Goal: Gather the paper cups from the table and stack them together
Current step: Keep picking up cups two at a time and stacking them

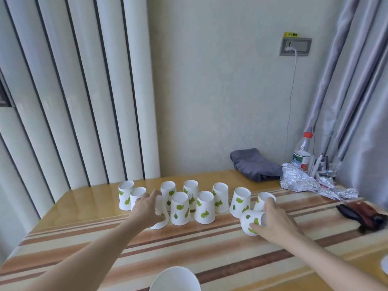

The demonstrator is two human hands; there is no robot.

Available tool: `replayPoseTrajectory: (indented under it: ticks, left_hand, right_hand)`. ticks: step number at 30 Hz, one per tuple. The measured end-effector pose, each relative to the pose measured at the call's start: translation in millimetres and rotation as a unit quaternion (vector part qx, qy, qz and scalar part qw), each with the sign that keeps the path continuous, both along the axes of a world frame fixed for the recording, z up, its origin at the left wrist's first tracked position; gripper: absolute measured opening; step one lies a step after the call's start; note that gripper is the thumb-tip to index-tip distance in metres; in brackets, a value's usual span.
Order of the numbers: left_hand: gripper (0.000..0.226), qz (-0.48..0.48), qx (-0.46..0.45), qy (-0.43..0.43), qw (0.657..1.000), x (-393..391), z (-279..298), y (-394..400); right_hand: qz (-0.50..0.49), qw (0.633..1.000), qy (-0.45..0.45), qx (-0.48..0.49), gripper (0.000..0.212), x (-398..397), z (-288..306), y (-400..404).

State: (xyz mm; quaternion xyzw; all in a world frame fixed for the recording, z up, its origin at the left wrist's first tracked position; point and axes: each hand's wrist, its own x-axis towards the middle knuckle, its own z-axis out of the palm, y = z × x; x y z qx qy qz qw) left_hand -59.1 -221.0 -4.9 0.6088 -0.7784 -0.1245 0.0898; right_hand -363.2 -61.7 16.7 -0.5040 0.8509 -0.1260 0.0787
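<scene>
While both hands are already on cups, the coming move turns on how the two held cups point relative to each other. The right hand (277, 222) has its grip closed around a leaf-printed paper cup (251, 222) tipped onto its side toward the right end of the row, base under the palm and open mouth facing left, so its long axis runs roughly along the surface's (210, 244) length toward the other hand. The left hand (147, 208) has its grip wrapped around a second paper cup (160, 215) at the left part of the row; this one is tilted, its rim lifting off the surface on one side, though motion blur hides exactly how far.

Between the two hands stand the other inverted cups (202, 207) in two loose rows across the middle of the surface, well back from the near edge. One more white cup (175, 280) sits at the near edge, mouth up.

My judgement is that each hand serves its own side: the left is nearer the far-left cups (126, 195), the right nearer the cup (262, 199) just behind its fingers. Nesting calls for one cup's base to enter the other's mouth, axes in line.
</scene>
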Motion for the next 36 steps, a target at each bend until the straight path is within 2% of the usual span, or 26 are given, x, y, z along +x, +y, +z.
replayPoseTrajectory:
  ticks: [2,3,5,7,9,11,12,14,16,19,22,26,28,33,36]
  left_hand:
    - [0.067,0.017,-0.01,0.009,1.0,0.2,3.5,8.7]
    - [0.064,0.029,-0.018,0.016,0.999,2.4,4.8,13.9]
    - [0.063,0.062,-0.02,0.052,0.997,10.4,7.2,27.1]
    - [0.063,0.112,-0.001,0.135,0.984,27.7,12.9,47.2]
    - [0.06,0.181,0.061,0.29,0.938,51.7,17.3,70.3]
    - [0.059,0.205,0.155,0.464,0.848,76.8,17.0,92.9]
    - [0.063,0.201,0.185,0.518,0.811,88.4,18.1,105.5]
    - [0.08,0.187,0.207,0.574,0.77,106.9,22.8,128.5]
    - [0.081,0.161,0.193,0.605,0.756,115.9,35.2,148.9]
    - [0.067,0.102,0.145,0.625,0.76,115.0,70.9,178.3]
    - [0.051,-0.002,0.084,0.583,0.808,102.5,103.4,207.4]
    - [0.079,-0.139,0.063,0.502,0.851,71.2,112.7,237.8]
    - [0.083,-0.186,0.058,0.446,0.873,58.4,105.0,244.5]
    - [0.078,-0.19,0.08,0.38,0.902,54.6,84.4,244.8]
    - [0.083,-0.174,0.119,0.415,0.885,65.9,80.1,241.3]
  right_hand:
    - [-0.031,0.994,-0.108,-0.014,0.063,0.0,7.2,10.8]
    - [-0.053,0.976,-0.208,-0.03,0.06,1.5,10.4,16.5]
    - [-0.074,0.907,-0.412,-0.053,0.053,5.1,13.0,29.3]
    - [-0.073,0.848,-0.52,-0.07,0.044,12.3,13.4,45.2]
    - [-0.066,0.806,-0.58,-0.101,0.04,22.4,8.7,59.4]
    - [-0.054,0.781,-0.61,-0.119,0.043,37.1,6.6,71.5]
    - [-0.049,0.773,-0.62,-0.126,0.046,45.0,7.6,76.7]
    - [-0.033,0.761,-0.631,-0.147,0.053,62.9,15.6,86.9]
    - [-0.002,0.775,-0.608,-0.174,0.056,81.8,31.4,97.4]
    - [0.049,0.793,-0.568,-0.215,0.054,107.4,61.8,111.7]
    - [0.084,0.798,-0.543,-0.247,0.059,125.0,82.0,120.3]
    - [0.098,0.801,-0.524,-0.272,0.063,135.3,88.9,129.0]
    - [0.101,0.802,-0.517,-0.281,0.062,135.3,87.8,134.5]
    - [0.122,0.807,-0.489,-0.307,0.061,138.4,90.9,141.7]
    - [0.173,0.811,-0.465,-0.312,0.073,153.1,95.8,138.4]
